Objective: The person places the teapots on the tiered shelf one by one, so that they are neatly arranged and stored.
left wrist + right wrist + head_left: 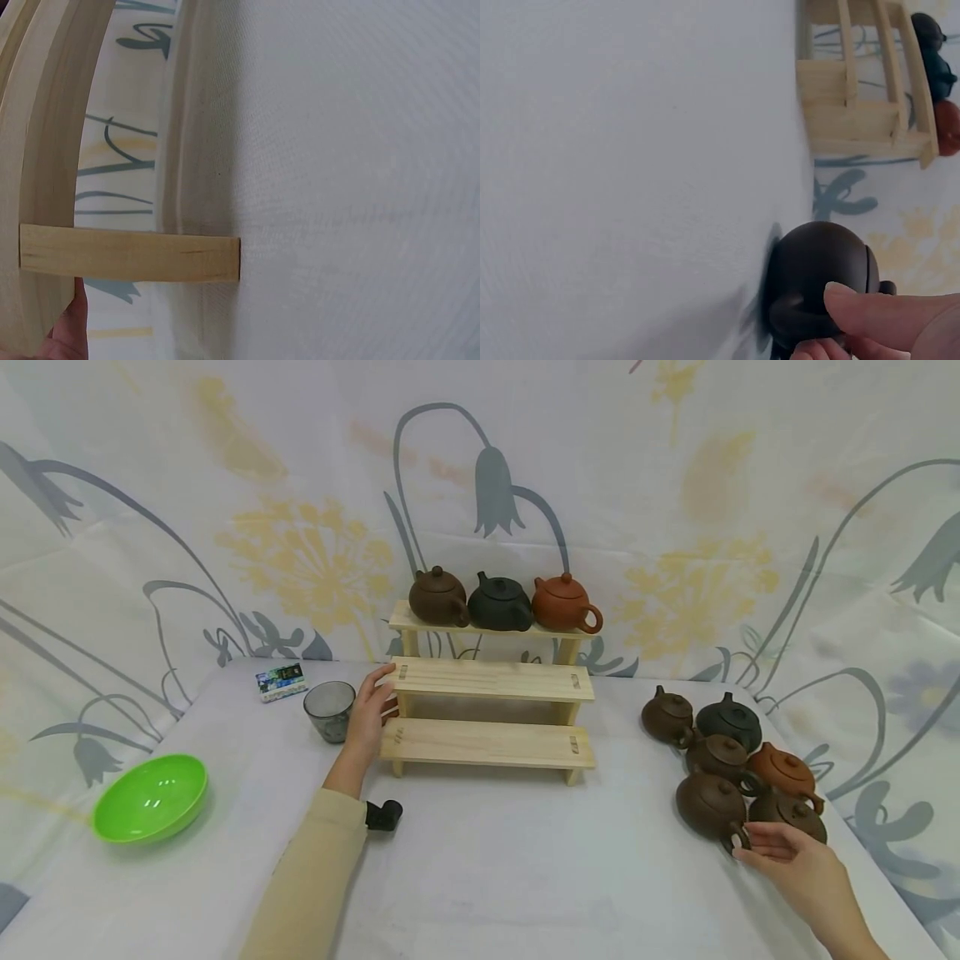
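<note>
A three-tier wooden stand stands at the middle of the table. My left hand holds the left end of its middle tier; in the left wrist view, fingers show at the board's edge. On the top tier sit a brown teapot, a black teapot and a red-orange teapot. At the right, my right hand pinches the handle of a dark brown teapot, also seen in the right wrist view as a round dark teapot. This teapot is at the near edge of a cluster.
Several other teapots crowd close by: brown ones, a black one and a red-orange one. Left of the stand are a grey glass cup, a small patterned box and a green bowl. A patterned cloth hangs behind.
</note>
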The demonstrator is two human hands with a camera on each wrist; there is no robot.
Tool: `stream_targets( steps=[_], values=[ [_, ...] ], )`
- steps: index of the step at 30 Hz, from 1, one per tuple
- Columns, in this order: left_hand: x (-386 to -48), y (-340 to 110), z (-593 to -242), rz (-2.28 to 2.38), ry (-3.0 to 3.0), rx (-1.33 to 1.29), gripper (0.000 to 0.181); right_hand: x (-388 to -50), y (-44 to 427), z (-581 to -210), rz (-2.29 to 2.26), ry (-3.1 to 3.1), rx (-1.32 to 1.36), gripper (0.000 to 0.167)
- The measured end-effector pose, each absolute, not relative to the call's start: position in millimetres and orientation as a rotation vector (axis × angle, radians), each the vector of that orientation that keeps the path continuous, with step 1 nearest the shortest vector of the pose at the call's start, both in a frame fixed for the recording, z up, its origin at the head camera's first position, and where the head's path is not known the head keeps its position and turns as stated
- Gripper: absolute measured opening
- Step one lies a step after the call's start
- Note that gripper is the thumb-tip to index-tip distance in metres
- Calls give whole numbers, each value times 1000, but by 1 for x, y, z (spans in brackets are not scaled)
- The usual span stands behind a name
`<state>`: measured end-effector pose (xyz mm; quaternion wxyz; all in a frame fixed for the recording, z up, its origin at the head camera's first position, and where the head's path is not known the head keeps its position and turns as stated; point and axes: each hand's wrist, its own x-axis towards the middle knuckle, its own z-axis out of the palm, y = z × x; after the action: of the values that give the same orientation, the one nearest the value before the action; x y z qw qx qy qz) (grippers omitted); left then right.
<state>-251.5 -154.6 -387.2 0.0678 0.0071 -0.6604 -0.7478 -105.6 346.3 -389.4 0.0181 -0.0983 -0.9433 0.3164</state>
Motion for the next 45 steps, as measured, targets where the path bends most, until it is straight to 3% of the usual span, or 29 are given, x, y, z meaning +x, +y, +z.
stream_targets(
  steps=[15, 31, 45],
  values=[
    [-253, -156, -387, -2237, -1999, 35, 40, -112, 345, -396, 1182, -2995, -296, 52],
    [-253, -155, -387, -2267, -1987, 28, 40, -124, 302, -397, 1335, -2879, -144, 40],
    [-253, -156, -387, -2251, -2009, 31, 41, -127, 272, -358, 1548, -2794, 77, 33]
  ],
)
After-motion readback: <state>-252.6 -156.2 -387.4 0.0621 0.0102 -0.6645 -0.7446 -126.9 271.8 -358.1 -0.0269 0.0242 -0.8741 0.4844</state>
